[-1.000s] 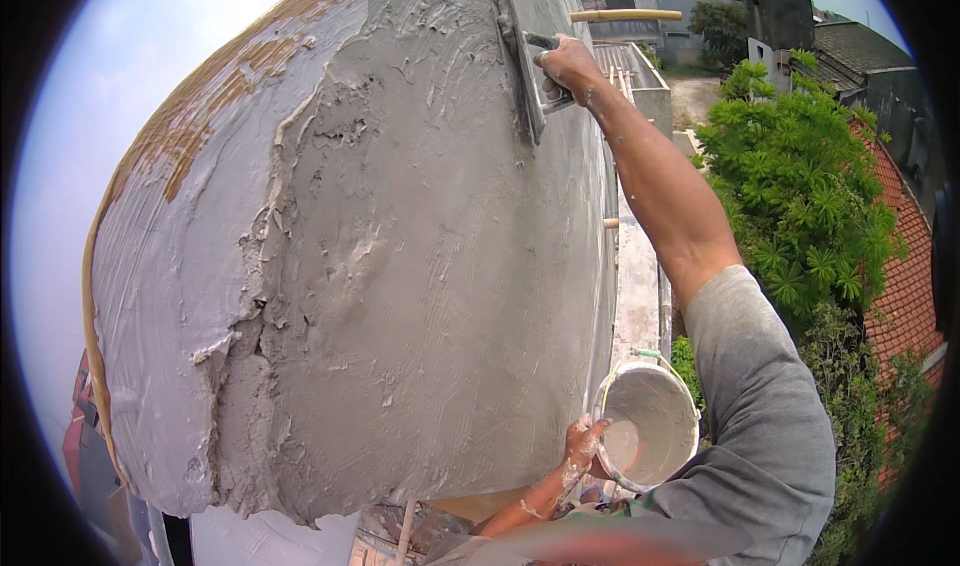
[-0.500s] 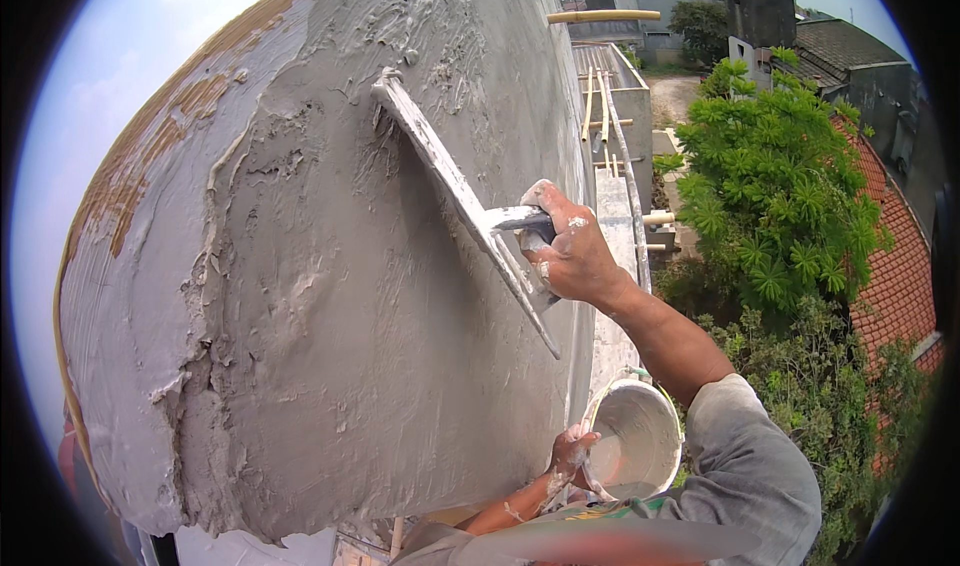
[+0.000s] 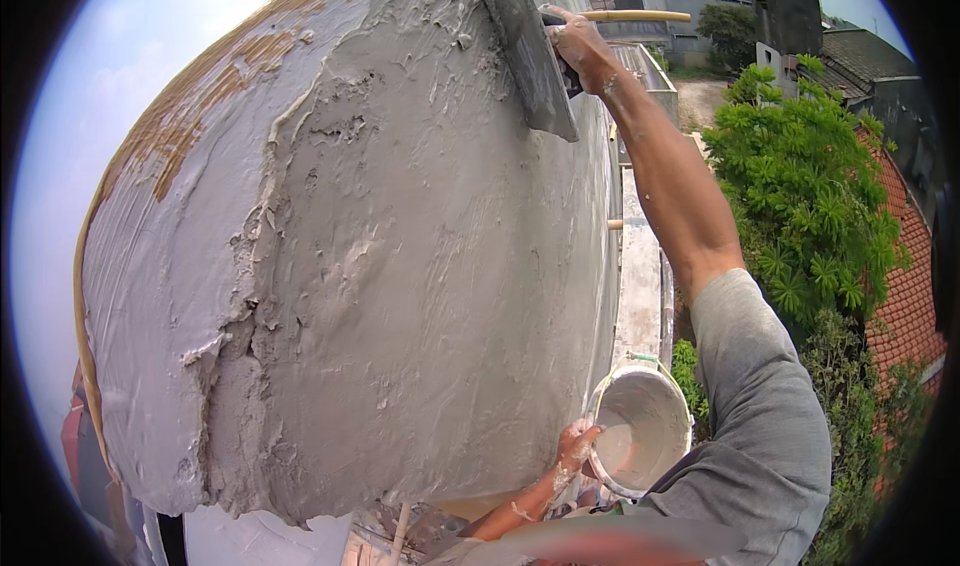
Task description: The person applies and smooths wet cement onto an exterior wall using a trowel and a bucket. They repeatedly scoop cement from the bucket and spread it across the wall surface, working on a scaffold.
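My right hand is raised high, closed around the dark handle of a long plastering float smeared with grey mortar. The float's blade stands near upright against the upper right of the wall, which is coated in wet grey plaster. Low down, my left hand grips the rim of a whitish bucket by its left side. The bucket is tilted toward me and shows a thin smear of mortar inside. A rough, torn ridge of thicker plaster runs down the wall's left part.
A bamboo pole sticks out beyond the wall at top right. A narrow pale ledge runs along the wall's right side. Past it, lower down, are a leafy tree and a red tiled roof.
My right hand has moved the float up the wall, and the blade has turned steeper. My left hand still holds the bucket. The view has shifted slightly.
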Demonstrator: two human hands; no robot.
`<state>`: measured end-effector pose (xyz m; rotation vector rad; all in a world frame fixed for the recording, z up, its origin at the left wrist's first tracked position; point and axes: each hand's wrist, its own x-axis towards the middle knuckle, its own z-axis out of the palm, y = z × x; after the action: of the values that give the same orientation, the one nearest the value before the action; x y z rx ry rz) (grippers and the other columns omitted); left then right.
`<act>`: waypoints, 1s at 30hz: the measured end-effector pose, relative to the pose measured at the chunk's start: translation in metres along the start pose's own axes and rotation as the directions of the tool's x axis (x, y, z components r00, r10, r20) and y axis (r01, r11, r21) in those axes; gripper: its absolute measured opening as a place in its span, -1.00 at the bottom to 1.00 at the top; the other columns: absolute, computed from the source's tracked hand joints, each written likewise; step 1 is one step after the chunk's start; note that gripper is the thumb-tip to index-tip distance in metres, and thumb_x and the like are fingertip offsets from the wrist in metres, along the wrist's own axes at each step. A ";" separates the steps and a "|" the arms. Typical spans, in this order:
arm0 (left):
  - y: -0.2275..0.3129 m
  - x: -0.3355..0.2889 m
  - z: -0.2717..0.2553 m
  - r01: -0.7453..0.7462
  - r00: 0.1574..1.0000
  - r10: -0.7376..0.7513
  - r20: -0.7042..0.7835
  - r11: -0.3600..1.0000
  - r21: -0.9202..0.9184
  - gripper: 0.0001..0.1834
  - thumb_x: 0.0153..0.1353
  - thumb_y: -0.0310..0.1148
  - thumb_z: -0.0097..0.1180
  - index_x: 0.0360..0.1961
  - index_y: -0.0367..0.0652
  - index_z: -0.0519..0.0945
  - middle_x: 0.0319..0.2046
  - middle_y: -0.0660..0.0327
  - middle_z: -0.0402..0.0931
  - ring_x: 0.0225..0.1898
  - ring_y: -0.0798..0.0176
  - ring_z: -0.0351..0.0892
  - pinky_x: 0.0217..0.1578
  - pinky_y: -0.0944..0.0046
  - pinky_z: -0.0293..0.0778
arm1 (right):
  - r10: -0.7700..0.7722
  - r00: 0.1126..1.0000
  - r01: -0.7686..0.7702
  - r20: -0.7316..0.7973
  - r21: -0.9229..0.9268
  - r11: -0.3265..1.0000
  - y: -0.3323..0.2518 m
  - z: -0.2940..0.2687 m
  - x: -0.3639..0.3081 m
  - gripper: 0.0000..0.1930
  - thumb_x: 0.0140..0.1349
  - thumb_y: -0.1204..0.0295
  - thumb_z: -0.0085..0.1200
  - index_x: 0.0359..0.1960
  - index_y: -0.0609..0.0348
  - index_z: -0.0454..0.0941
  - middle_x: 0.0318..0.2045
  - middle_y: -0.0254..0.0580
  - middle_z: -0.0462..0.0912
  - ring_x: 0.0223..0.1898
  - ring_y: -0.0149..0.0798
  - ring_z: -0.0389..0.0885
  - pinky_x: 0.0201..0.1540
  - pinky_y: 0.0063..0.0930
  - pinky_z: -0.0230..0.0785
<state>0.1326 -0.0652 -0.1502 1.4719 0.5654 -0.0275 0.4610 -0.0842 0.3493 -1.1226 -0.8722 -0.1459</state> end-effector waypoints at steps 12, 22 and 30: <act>0.008 -0.005 -0.002 0.078 0.993 -0.067 0.102 0.991 -0.106 -0.80 0.02 -0.32 0.25 -0.37 -0.20 0.59 -0.50 0.34 0.50 -0.50 0.44 0.43 -0.48 0.38 0.36 | -0.134 0.946 0.206 0.295 -0.228 0.952 -0.018 0.062 -0.184 -0.80 -0.04 0.51 0.19 -0.34 0.18 0.49 -0.47 -0.34 0.46 -0.39 -0.46 0.41 -0.29 -0.57 0.26; 0.050 -0.024 0.014 -0.002 1.000 0.003 0.004 0.986 -0.165 -0.81 0.05 -0.32 0.24 -0.37 -0.20 0.57 -0.52 0.33 0.48 -0.50 0.43 0.43 -0.49 0.36 0.37 | 0.059 0.943 -0.155 0.328 0.273 0.950 -0.039 0.055 -0.237 -0.58 0.05 0.11 0.22 -0.28 0.22 0.47 -0.45 -0.32 0.48 -0.43 -0.42 0.45 -0.32 -0.51 0.33; 0.034 -0.013 0.013 0.004 0.999 -0.010 -0.036 0.990 -0.142 -0.79 0.05 -0.33 0.24 -0.33 -0.23 0.59 -0.48 0.25 0.55 -0.49 0.39 0.50 -0.46 0.34 0.42 | -0.696 0.682 0.720 0.222 -0.367 0.589 -0.053 0.080 -0.196 -0.56 0.03 0.12 0.32 -0.48 0.27 0.42 -0.64 -0.28 0.41 -0.69 -0.37 0.38 -0.62 -0.48 0.28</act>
<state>0.1374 -0.0775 -0.1142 1.3343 0.5903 0.0336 0.2593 -0.1031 0.2673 -1.1159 -1.3574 -1.0367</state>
